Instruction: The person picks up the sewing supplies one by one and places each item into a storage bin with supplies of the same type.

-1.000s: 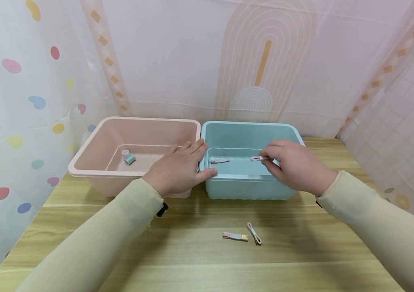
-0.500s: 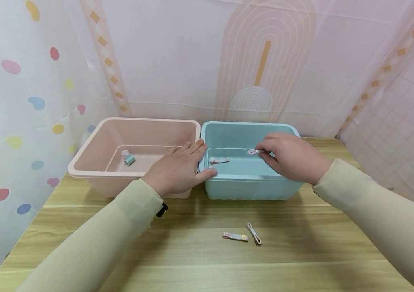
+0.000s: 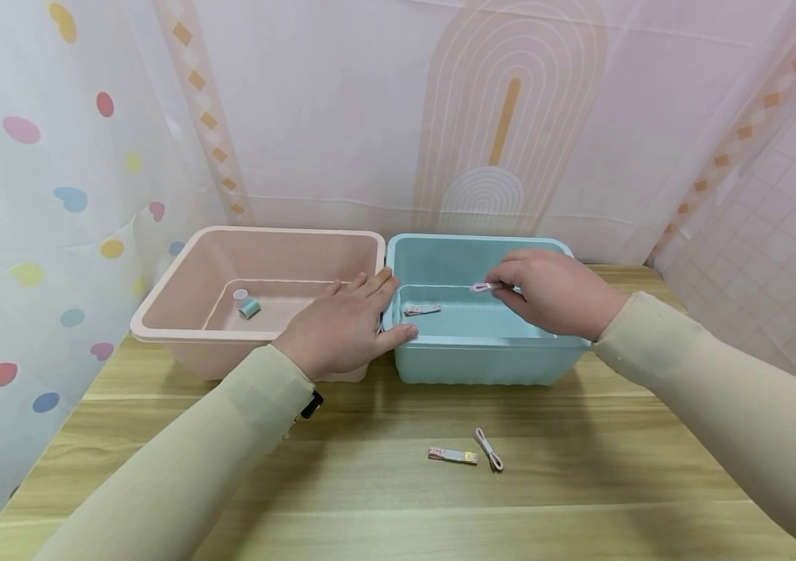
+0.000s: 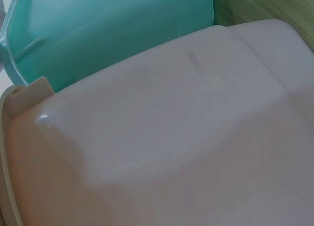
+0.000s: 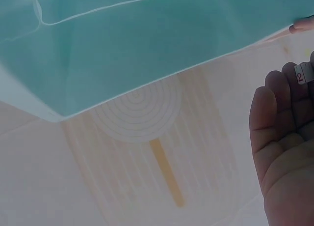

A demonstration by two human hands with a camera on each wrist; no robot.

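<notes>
- Since the earliest frame, the right hand [image 3: 545, 292] and its held tape [image 3: 480, 287] have shifted slightly back and left, over the blue bin [image 3: 475, 365]; the left hand [image 3: 345, 327] stays put.
- The right hand pinches the held tape by one end, its loop sticking out toward the blue bin's left; a light grip probably suits so small a thing.
- The left hand lies flat across the blue bin's left rim and the pink bin [image 3: 195, 336], gripping nothing, perhaps steadying both.
- Inside the blue bin, at its left, lies a binned tape [image 3: 422, 309]; before it, on the table [image 3: 370, 499], lie a flat tape [image 3: 452, 455] and a looped tape [image 3: 488, 449].
- Left of the blue bin, the pink bin holds spools [image 3: 249, 308], seemingly sorted by kind.
- Only the right wrist view shows a printed "2" on the held tape; the left wrist view shows the bins' walls but no left hand.
</notes>
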